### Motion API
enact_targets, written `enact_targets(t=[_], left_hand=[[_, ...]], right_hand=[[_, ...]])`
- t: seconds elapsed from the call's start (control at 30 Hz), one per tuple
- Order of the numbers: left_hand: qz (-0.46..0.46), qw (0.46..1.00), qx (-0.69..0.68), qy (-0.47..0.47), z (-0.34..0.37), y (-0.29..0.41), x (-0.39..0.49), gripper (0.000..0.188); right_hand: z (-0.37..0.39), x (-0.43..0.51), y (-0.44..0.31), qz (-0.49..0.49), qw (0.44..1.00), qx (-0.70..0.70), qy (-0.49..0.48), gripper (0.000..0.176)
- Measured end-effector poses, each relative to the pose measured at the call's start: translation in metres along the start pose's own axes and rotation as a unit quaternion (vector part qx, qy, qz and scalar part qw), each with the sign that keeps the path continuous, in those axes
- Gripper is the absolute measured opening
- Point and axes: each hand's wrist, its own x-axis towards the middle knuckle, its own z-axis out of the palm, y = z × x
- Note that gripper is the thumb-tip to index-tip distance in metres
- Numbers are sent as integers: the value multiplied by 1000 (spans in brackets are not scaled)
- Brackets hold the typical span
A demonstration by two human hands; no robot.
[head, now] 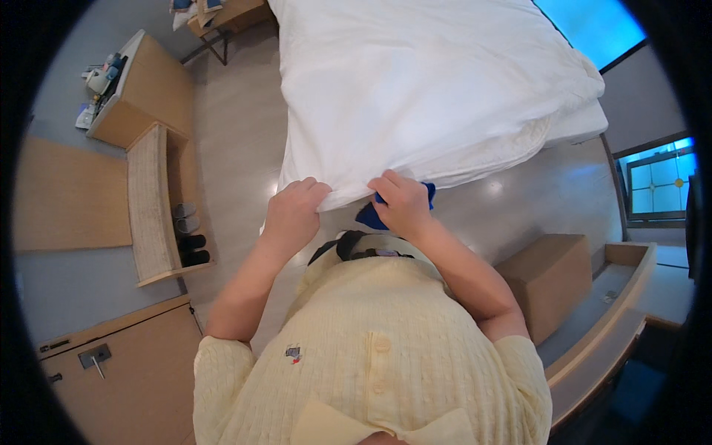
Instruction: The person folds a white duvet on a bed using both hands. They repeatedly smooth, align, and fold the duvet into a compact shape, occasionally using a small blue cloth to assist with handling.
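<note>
A white duvet (400,94) is spread over the bed, its near edge lifted off the end of the bed. My left hand (296,208) grips the duvet's near left corner area, fingers curled over the edge. A short way to the right, my right hand (403,203) pinches the same edge. It also has a blue cloth (371,217) in or against the palm, hanging below and showing on both sides of the hand. Which fingers hold the cloth is hidden. A wrinkled, layered edge of the bedding runs off to the right.
At left stand an open wooden shoe bench (147,206) with slippers and a cabinet (150,89) bearing a kettle. A wooden door (128,378) is at lower left. A brown box (548,278) stands at right beside a wooden-edged ledge. Grey floor (236,122) runs along the bed's left side.
</note>
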Motion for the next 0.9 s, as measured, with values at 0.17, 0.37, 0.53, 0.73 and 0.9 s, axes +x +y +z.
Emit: enact_targets(t=[0.17,0.37,0.53,0.73,0.9], left_hand=[[47,998,8,-46,-30,0,17,28],[67,994,31,-81,-54,8,30,31],[84,992,33,-86,-62,8,28,34],[55,996,-43,-49,-72,8,24,34],[74,994,-17,-77,-78,5,20,38]], right_hand=[[-1,-25,13,-50,993,19,105,37],[-1,-37,4,-45,996,19,72,28],[10,-29,-2,46,995,-20,88,25],[-12,-26,10,-17,982,-2,186,23],[-11,-18,25,26,981,-77,177,24]])
